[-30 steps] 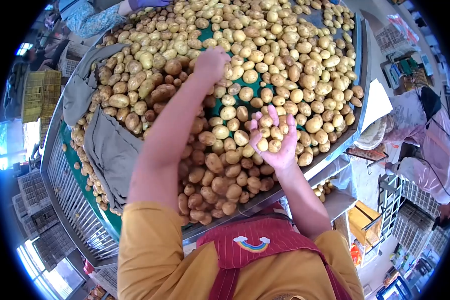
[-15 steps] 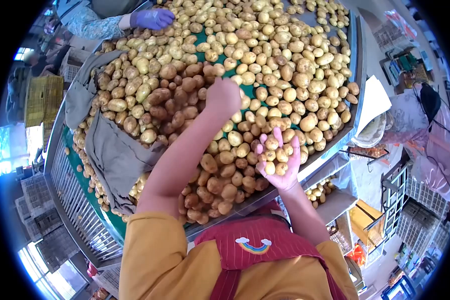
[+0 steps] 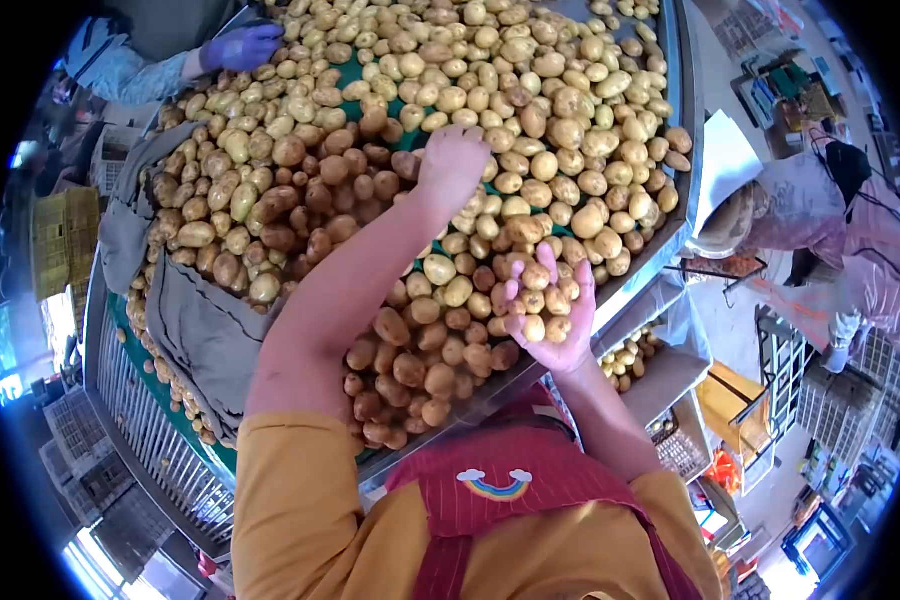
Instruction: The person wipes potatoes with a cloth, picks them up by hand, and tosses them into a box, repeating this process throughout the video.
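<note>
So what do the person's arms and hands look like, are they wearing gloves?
No gloves: the left hand and the right hand are both bare, and the forearms are bare too. Mustard-yellow sleeves cover only the upper arms. A red pinstriped apron with a little rainbow patch sits across the chest.

I see pale yellow-tan potatoes, some darker brown, on a green surface. The cloth is plain grey. The wearer's sleeve is mustard yellow, and the apron is red, thin-striped, with a rainbow patch. A co-worker's glove is purple.
</note>
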The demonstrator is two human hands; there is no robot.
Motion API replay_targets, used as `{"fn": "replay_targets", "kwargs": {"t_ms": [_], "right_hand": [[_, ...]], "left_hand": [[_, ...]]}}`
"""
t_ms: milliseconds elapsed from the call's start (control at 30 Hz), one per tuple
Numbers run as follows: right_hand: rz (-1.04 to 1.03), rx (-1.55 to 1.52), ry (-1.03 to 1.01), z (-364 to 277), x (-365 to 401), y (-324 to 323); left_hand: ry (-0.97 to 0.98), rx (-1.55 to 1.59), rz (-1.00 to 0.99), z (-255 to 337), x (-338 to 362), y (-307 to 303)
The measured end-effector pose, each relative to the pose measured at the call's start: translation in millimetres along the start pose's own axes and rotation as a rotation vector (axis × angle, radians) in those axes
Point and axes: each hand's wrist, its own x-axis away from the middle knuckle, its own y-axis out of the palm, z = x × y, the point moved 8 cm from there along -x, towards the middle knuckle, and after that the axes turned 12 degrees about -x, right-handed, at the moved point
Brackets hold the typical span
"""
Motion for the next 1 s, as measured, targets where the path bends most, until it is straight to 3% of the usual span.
{"fn": "replay_targets", "kwargs": {"t_ms": [67,200,233,333,467,500,600,633,700,733,800,867,933,967,1000], "right_hand": [[0.043,-0.111,-0.039,-0.7,0.0,-3.7],[0.028,-0.131,-0.070,3.1,-2.6,-1.9],[0.008,-0.115,-0.088,2.4,-4.9,-1.6],[0.008,-0.074,-0.169,1.7,-7.7,3.4],[0.039,-0.066,-0.280,0.9,-7.4,9.9],[0.043,-0.093,-0.290,1.4,-6.5,7.3],[0.033,-0.113,-0.185,0.9,6.0,-15.1],[0.153,0.005,-0.220,1.2,14.3,-20.2],[0.173,0.069,-0.229,0.4,28.4,-31.5],[0.226,0.120,-0.257,-1.4,36.6,-39.1],[0.248,0.189,-0.335,-6.7,45.9,-42.7],[0.233,0.245,-0.340,-6.6,49.1,-37.4],[0.159,-0.041,-0.317,-11.4,52.1,-44.4],[0.121,-0.185,-0.305,-14.2,53.9,-46.0],[0.006,0.108,-0.131,-4.2,48.7,-27.9]], "left_hand": [[0.022,-0.084,-0.031,1.6,5.4,2.9],[-0.049,0.037,-0.039,-5.3,1.9,13.0],[-0.059,0.024,-0.091,-6.5,-1.6,17.5],[-0.302,0.401,-0.444,-18.2,-0.3,34.2],[-0.605,1.299,0.031,3.5,45.2,-41.4],[-0.629,1.312,0.023,18.0,59.4,-61.7],[-0.375,1.090,0.130,55.0,92.8,-120.4],[-0.389,1.042,0.101,59.5,101.6,-126.1],[-0.408,0.978,0.007,68.8,112.2,-133.3],[-0.343,0.994,-0.142,79.7,117.0,-130.7],[-0.171,0.819,-0.201,97.8,124.6,-142.9],[-0.122,0.930,-0.223,102.7,130.6,-148.8],[-0.089,1.092,-0.215,93.1,126.8,-159.6],[-0.211,1.190,-0.231,78.8,126.4,-152.2],[-0.387,1.254,-0.180,60.8,124.0,-139.5]]}}
